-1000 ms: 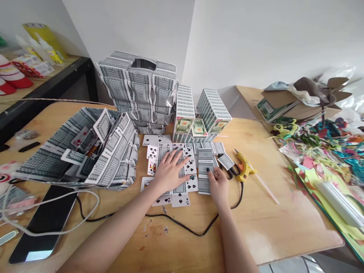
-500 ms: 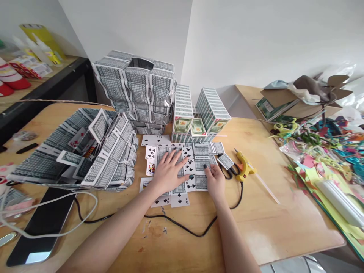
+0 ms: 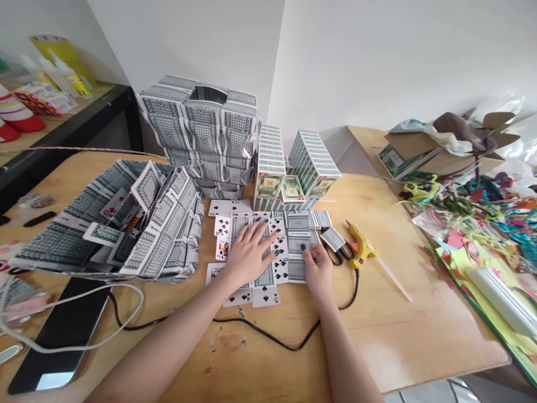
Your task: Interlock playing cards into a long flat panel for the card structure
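Left grip (image 3: 247, 253) lies splayed atop card panel (image 3: 263, 278) — right grip (image 3: 319, 270) pinches card strip (image 3: 297, 270) by its right edge.

At the left end of the counter (image 3: 398, 336) there lies a flat black device (image 3: 62, 327), with a white cable (image 3: 50, 352) looped loosely over it. White bottles (image 3: 69, 75) stand on a second counter (image 3: 84, 115) behind. On the right side, colourful craft strands (image 3: 461, 204) are heaped near an open cardboard box (image 3: 457, 163).

The head camera looks down at both hands (image 3: 246, 254) (image 3: 319, 271).
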Demonstrator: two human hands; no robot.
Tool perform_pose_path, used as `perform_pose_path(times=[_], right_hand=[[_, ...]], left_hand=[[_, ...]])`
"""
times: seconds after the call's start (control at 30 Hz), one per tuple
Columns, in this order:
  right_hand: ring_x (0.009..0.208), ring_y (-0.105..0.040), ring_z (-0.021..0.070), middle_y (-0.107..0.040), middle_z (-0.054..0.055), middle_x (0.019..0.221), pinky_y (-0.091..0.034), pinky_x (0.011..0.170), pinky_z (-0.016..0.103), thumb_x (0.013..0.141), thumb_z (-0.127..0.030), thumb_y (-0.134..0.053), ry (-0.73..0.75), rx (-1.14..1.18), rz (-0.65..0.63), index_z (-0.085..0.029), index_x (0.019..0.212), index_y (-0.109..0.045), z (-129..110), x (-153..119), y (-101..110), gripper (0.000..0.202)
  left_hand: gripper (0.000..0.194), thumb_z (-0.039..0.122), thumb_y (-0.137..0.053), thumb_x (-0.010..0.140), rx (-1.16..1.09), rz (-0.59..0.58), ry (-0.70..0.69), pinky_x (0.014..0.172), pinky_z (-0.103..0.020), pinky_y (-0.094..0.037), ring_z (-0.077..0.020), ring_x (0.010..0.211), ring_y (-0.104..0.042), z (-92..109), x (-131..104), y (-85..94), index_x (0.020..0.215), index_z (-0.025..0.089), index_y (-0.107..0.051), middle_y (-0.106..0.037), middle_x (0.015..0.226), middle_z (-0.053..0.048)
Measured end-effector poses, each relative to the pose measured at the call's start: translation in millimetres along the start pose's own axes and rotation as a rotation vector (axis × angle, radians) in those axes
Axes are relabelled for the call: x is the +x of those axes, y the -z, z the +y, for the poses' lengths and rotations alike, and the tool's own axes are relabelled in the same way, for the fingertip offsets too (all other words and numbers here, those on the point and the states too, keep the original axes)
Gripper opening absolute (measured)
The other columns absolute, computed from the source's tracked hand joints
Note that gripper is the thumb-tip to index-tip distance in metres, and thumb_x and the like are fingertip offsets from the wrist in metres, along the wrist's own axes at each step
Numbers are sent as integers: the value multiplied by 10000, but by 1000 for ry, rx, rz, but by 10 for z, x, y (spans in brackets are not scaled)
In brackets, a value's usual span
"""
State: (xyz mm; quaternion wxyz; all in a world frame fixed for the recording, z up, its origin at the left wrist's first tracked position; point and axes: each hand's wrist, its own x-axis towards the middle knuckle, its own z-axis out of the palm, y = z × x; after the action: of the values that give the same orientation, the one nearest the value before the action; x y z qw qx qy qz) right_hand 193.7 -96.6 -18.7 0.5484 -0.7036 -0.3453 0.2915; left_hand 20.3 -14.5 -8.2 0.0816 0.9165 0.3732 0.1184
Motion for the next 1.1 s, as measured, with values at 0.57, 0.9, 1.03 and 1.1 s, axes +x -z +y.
perform_pose_path(times=[0.57,0.9,1.03,1.1], right_hand=[[557,-478,138,-537,-19,624,-393,523,250,747,-461,-549,-10,4,-85,-198,832,-528,-55,12,29,277],[574,-456,132,-524,-22,650,-374,539,246,769,-437,-536,17,8,-126,-200,851,-522,-45,32,44,251],[580,-471,139,-536,-17,650,-381,540,251,761,-446,-543,14,39,-113,-199,852,-531,-35,25,30,263],[571,-468,137,-534,-17,647,-383,534,251,760,-447,-543,19,44,-103,-199,850,-531,-32,17,24,263]], left_hand=[[519,511,-280,884,-9,-9,-1,1095,-462,-148,-247,1349,-148,9,-1,30,1375,344,-256,-209,1468,33],[517,509,-285,884,-9,2,-14,1092,-465,-156,-244,1348,-153,-2,-3,16,1374,346,-255,-200,1471,31],[516,513,-287,883,-11,-3,-11,1093,-462,-155,-247,1349,-148,-3,-1,16,1373,353,-255,-199,1472,34],[514,509,-291,883,-11,-2,-12,1094,-459,-151,-246,1348,-149,0,-1,16,1371,352,-259,-199,1471,34]])
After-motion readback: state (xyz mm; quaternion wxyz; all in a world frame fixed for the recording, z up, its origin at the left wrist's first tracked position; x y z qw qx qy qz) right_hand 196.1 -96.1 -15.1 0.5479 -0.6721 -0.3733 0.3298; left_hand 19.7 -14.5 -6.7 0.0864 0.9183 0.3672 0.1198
